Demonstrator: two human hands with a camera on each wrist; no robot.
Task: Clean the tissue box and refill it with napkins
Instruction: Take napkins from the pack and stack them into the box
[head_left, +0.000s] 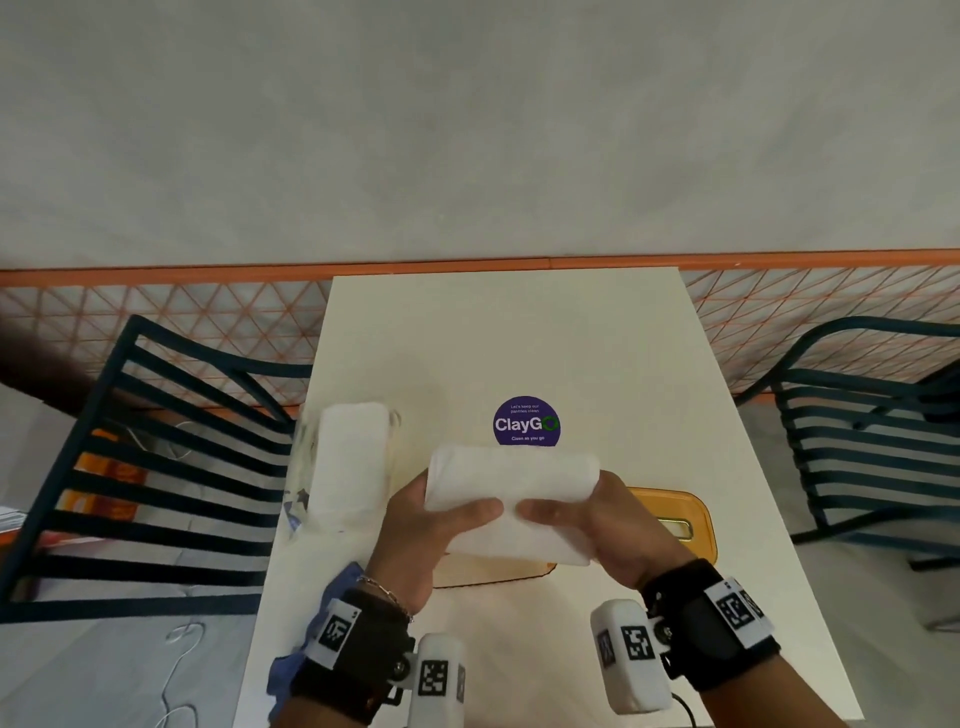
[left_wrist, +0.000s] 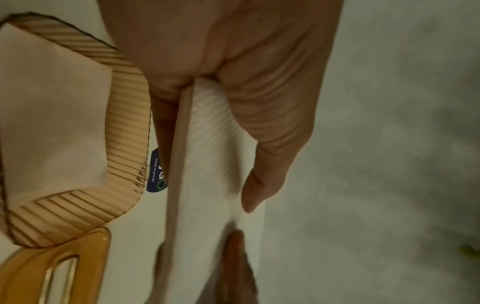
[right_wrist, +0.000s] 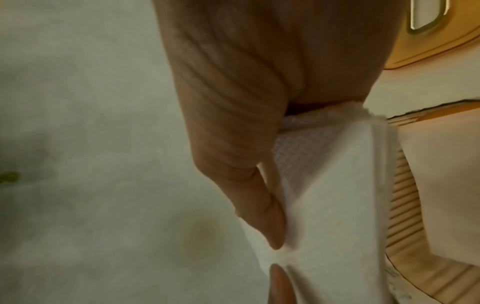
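Both hands hold a thick white napkin stack (head_left: 511, 493) above the table, just over the amber ribbed tissue box (head_left: 498, 571). My left hand (head_left: 431, 525) grips its left end, thumb on top. My right hand (head_left: 597, 525) grips the right end the same way. In the left wrist view the napkin stack (left_wrist: 215, 164) runs between thumb and fingers, with the tissue box (left_wrist: 124, 144) beside it, open and pale inside. In the right wrist view the napkin stack (right_wrist: 332, 205) hangs beside the tissue box (right_wrist: 405, 195). The amber slotted lid (head_left: 675, 525) lies to the right.
A clear-wrapped pack of napkins (head_left: 350, 462) lies at the left on the white table (head_left: 519, 338). A blue cloth (head_left: 311, 639) hangs at the table's left front edge. A purple round sticker (head_left: 526, 422) sits mid-table. Dark slatted chairs (head_left: 156, 467) flank both sides.
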